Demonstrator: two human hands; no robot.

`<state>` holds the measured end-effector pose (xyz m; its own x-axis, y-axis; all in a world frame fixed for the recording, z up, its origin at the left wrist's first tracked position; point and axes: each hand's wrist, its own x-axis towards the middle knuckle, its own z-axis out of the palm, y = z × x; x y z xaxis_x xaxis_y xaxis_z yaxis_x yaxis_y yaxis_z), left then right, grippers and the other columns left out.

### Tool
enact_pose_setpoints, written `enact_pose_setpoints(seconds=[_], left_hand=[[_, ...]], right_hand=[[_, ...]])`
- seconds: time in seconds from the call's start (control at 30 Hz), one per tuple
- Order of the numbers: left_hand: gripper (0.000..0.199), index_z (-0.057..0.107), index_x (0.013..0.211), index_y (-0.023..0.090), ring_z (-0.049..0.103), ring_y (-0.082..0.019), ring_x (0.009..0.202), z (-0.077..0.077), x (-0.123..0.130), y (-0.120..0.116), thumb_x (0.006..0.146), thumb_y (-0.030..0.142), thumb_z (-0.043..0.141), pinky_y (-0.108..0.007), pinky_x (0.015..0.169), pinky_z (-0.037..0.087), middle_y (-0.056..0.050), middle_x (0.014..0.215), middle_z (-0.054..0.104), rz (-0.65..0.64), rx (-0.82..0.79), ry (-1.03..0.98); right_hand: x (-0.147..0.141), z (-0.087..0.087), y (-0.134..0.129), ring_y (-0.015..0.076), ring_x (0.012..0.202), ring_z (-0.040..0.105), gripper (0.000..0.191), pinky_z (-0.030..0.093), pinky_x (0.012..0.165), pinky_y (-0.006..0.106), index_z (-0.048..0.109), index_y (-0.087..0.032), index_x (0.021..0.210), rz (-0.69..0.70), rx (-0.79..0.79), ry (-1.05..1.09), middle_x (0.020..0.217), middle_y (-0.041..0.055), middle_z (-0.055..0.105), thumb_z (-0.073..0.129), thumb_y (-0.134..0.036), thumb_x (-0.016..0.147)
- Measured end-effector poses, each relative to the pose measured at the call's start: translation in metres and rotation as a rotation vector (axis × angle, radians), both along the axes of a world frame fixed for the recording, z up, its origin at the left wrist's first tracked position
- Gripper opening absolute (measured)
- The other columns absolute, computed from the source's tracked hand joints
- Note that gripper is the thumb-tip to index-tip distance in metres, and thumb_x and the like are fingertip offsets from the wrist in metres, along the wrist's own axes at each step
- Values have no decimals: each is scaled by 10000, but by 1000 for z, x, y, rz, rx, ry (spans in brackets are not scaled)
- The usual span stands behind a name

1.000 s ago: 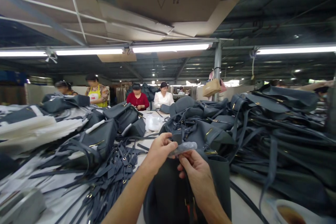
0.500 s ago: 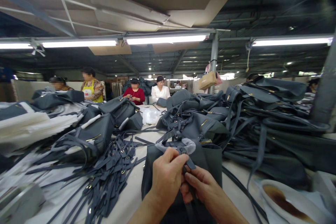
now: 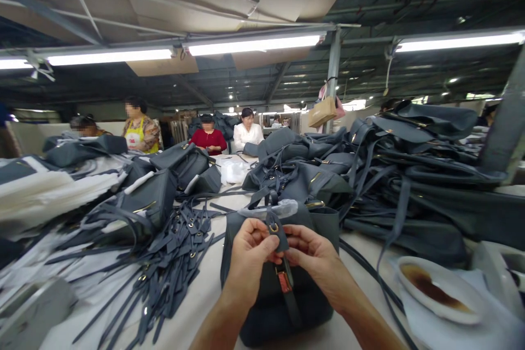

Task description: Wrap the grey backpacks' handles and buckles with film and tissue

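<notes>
Left hand (image 3: 251, 251) and right hand (image 3: 312, 254) both pinch strap tab (image 3: 281, 237) over dark bag (image 3: 262, 306); white dish (image 3: 437, 309) at 3 o'clock.

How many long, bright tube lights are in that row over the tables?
4 in view: one light cut off at the far left, a second light beside it, a third light near the middle, a fourth light at right. Others may be out of view.
</notes>
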<state>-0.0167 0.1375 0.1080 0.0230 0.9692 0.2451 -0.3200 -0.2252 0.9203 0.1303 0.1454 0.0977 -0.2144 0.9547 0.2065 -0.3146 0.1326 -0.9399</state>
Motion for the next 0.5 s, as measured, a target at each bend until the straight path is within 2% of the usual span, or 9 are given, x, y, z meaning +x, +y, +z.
enact_pose_setpoints(seconds=[0.13,0.33,0.5], left_hand=[[334,658,916,127,593,-125,523,-2,-6,6,627,266,751,-215,490,486,14,608,629,-44,-80,148],[199,713,760,98,538,-98,442,-3,-7,8,654,260,667,-201,437,431,-24,586,643,-77,-117,331],[187,666,722,129,475,-97,436,-6,-5,11,653,299,626,-204,417,391,16,540,564,-88,-116,404]], right_hand=[[-4,-2,5,203,690,711,531,566,660,314,670,-177,1042,-61,33,30,801,52,776,877,-410,612],[-7,-7,11,222,730,713,433,573,736,352,721,-183,1017,-173,127,-31,796,51,774,841,-391,656],[-5,-6,11,200,780,698,368,545,761,315,716,-194,1023,-109,144,-101,827,37,758,800,-370,712]])
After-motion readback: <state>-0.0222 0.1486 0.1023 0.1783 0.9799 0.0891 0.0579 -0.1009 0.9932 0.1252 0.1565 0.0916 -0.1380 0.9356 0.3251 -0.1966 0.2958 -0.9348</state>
